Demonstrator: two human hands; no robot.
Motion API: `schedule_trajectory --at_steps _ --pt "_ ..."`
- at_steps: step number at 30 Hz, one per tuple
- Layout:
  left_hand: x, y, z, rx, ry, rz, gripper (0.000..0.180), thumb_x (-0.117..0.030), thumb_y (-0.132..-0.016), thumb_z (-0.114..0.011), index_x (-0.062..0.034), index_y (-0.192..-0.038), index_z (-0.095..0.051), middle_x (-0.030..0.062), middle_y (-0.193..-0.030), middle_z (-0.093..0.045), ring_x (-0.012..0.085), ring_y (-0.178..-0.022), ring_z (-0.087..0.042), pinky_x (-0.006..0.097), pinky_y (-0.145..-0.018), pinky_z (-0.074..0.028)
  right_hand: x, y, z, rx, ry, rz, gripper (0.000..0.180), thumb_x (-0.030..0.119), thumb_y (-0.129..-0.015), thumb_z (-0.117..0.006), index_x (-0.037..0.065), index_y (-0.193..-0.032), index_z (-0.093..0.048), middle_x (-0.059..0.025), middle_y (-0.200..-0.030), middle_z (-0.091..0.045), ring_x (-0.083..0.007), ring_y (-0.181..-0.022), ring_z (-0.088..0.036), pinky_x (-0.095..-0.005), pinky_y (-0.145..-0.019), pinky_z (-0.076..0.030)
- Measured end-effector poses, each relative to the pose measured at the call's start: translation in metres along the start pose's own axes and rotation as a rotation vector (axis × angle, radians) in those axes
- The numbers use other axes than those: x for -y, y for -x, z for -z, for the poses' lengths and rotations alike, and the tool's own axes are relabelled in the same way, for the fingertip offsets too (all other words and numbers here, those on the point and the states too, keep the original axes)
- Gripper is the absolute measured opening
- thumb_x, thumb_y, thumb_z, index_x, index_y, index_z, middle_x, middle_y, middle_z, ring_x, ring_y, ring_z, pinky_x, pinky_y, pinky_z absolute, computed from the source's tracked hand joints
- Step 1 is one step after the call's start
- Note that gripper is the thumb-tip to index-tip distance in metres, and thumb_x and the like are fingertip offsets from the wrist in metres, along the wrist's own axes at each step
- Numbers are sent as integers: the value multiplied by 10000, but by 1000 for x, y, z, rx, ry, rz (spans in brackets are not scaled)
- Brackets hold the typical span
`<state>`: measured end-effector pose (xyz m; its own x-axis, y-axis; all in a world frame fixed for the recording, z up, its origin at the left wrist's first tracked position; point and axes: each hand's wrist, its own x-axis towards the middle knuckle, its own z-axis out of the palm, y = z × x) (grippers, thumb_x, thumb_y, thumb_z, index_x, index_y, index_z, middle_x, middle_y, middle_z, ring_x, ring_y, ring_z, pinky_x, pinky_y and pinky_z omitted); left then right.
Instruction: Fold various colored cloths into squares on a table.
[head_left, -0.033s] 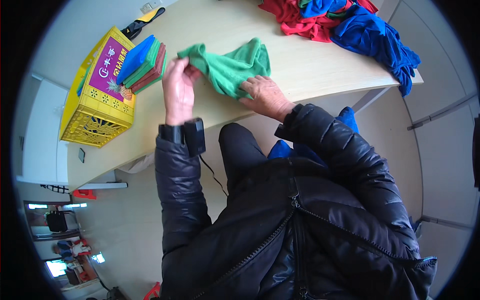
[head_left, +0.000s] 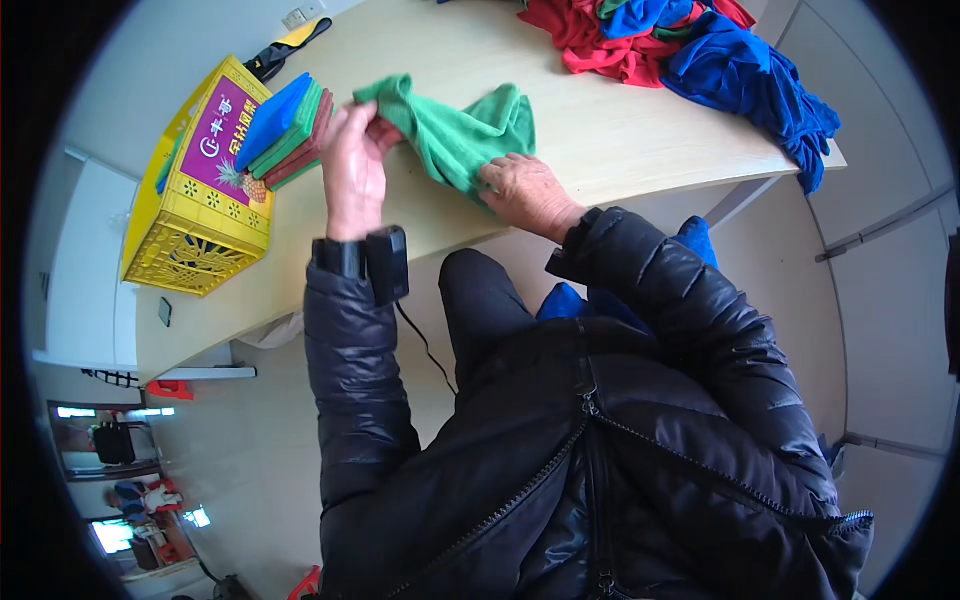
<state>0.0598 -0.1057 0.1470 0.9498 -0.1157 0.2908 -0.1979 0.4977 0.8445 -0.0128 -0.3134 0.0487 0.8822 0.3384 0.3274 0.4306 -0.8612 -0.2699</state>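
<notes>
- Yellow plastic crate (head_left: 190, 240), lattice-sided, far left on the table, with a purple printed panel.
- Folded cloths (head_left: 285, 125), blue, green and dark red, stacked on the crate.
- Loose heap of red and blue cloths (head_left: 700, 50), far right.
- Pale wooden table (head_left: 620, 140).

I see one label (head_left: 222, 142): a purple panel with a pineapple picture, on the yellow crate (head_left: 190, 240) at the table's left end, beside folded cloths.
</notes>
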Motion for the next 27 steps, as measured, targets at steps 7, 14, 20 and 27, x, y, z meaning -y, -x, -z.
schedule_trajectory --at_steps 7,14,20,27 --pt "-28 -75 -62 149 -268 -139 143 -118 -968 -615 -8 -1059 -625 91 -946 -702 181 -867 -702 318 -757 -576 18 1 23 -7 -1289 -285 211 253 -975 -625 59 -1047 -661 -60 -1010 -705 -237 -926 -683 -343 -870 -537" --pt "55 -94 -50 279 -292 133 188 -221 -1015 -610 -40 -1050 -644 74 -982 -709 179 -865 -701 306 -778 -582 -67 34 33 -154 -1738 -551 235 260 -1020 -558 50 -1099 -630 -59 -1028 -694 -194 -943 -684 -341 -875 -547" --pt "120 -43 47 317 -1084 231 211 -214 -956 -667 -15 -1023 -659 77 -899 -721 155 -802 -680 282 -722 -536 -108 59 7 -196 -1792 -885 242 235 -1016 -562 6 -1079 -603 -87 -978 -672 -191 -852 -675 -352 -798 -577" --pt "111 35 17 238 -1313 49 275 -265 -908 -728 -10 -1003 -686 97 -765 -686 160 -707 -648 334 -643 -504 -74 77 26 -104 -1618 -932 243 177 -993 -607 -10 -1141 -560 -113 -1082 -660 -215 -862 -705 -340 -775 -597"
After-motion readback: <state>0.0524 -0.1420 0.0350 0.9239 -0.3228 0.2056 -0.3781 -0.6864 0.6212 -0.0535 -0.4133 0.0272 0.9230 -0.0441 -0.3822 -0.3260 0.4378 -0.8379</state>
